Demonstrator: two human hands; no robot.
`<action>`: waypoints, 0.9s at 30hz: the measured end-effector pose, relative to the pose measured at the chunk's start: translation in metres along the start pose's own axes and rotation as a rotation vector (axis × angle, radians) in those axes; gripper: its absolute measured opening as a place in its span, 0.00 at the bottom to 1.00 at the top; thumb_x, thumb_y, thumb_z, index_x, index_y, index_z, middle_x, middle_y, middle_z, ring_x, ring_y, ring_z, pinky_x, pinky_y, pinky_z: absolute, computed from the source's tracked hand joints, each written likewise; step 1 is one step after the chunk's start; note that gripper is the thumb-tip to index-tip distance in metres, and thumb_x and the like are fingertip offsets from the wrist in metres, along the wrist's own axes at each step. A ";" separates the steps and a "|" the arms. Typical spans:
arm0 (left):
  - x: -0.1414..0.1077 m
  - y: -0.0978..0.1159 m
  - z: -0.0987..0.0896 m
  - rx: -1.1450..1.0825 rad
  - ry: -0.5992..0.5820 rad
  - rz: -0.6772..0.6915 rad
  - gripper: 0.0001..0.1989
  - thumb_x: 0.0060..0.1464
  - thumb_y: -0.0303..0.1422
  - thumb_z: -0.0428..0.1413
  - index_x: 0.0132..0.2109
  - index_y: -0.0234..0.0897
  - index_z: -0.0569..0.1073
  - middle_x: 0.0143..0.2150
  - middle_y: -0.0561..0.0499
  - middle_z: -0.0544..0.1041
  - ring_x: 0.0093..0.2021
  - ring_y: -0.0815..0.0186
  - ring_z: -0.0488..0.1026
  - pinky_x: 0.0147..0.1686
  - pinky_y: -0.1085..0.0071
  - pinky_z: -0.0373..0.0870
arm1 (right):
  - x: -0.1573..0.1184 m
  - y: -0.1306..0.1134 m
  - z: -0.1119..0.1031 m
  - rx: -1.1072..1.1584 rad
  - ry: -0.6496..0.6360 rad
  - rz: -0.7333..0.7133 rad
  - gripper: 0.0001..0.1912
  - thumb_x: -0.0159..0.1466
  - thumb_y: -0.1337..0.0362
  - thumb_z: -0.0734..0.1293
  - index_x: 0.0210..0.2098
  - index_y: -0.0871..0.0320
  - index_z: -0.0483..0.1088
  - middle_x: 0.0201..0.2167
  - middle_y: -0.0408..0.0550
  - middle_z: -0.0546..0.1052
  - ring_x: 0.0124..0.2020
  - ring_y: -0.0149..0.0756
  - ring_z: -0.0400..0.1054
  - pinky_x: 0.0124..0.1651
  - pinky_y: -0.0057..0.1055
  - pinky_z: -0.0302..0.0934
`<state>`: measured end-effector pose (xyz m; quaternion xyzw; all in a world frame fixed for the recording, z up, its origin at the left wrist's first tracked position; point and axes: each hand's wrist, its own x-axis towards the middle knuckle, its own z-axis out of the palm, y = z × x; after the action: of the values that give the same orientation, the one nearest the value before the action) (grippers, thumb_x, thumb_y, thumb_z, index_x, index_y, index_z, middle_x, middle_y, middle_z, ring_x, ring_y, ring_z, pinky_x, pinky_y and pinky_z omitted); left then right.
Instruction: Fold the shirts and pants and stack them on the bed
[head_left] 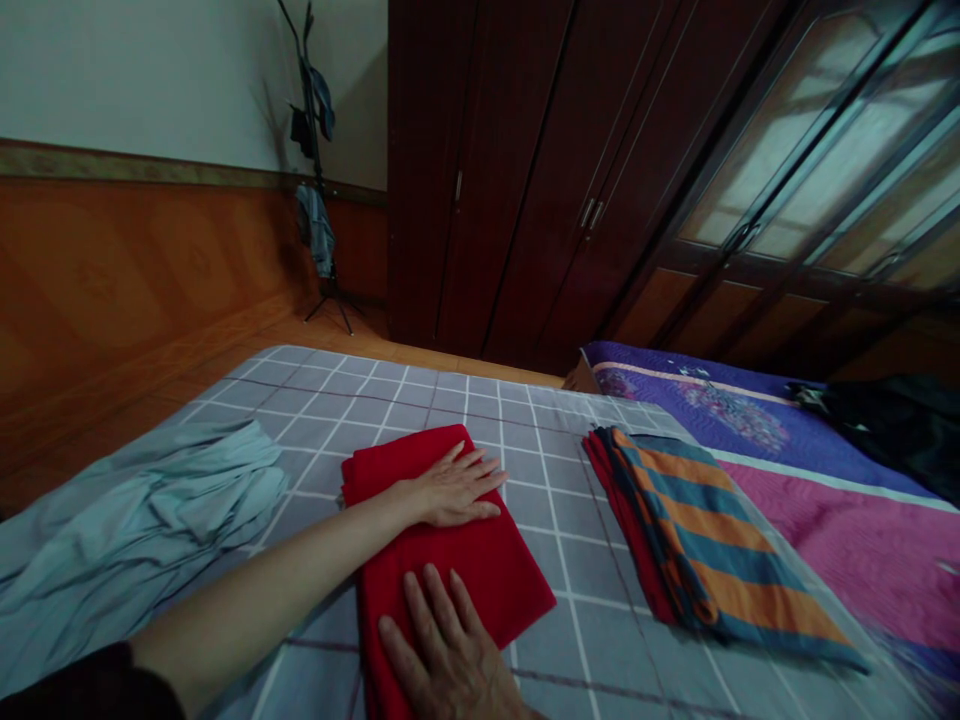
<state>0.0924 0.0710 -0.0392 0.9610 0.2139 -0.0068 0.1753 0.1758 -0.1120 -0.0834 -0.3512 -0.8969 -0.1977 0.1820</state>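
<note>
A folded red cloth point(461, 570) lies on a grey checked bedspread point(577, 560). My left hand point(457, 487) rests flat on its far part, reaching in from the left with a bare forearm and a dark sleeve at the cuff. My right hand point(442, 640) lies flat on the near part at the bottom of the view, partly cut off by the frame. Neither hand grips the cloth. To the right, apart from both hands, sits a folded orange and teal striped towel point(712, 540) on a red layer point(619, 495).
A rumpled pale blue-grey cloth point(142, 510) lies at the left of the bedspread. Beyond the right side is a purple and pink quilt point(750, 430) with a black bundle point(885, 425). A dark wooden wardrobe point(510, 180) and a coat stand point(315, 170) with hanging clothes stand behind.
</note>
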 end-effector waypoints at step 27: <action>0.002 -0.044 -0.015 0.126 0.253 -0.261 0.31 0.61 0.51 0.39 0.68 0.47 0.49 0.71 0.49 0.47 0.70 0.57 0.39 0.65 0.51 0.33 | -0.010 -0.008 0.027 0.014 0.053 0.062 0.27 0.66 0.50 0.60 0.62 0.52 0.56 0.59 0.57 0.65 0.60 0.57 0.58 0.52 0.54 0.64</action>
<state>0.0748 0.1136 -0.0402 0.9274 0.3562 0.0778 0.0839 0.1722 -0.1098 -0.1132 -0.3723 -0.8818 -0.1950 0.2140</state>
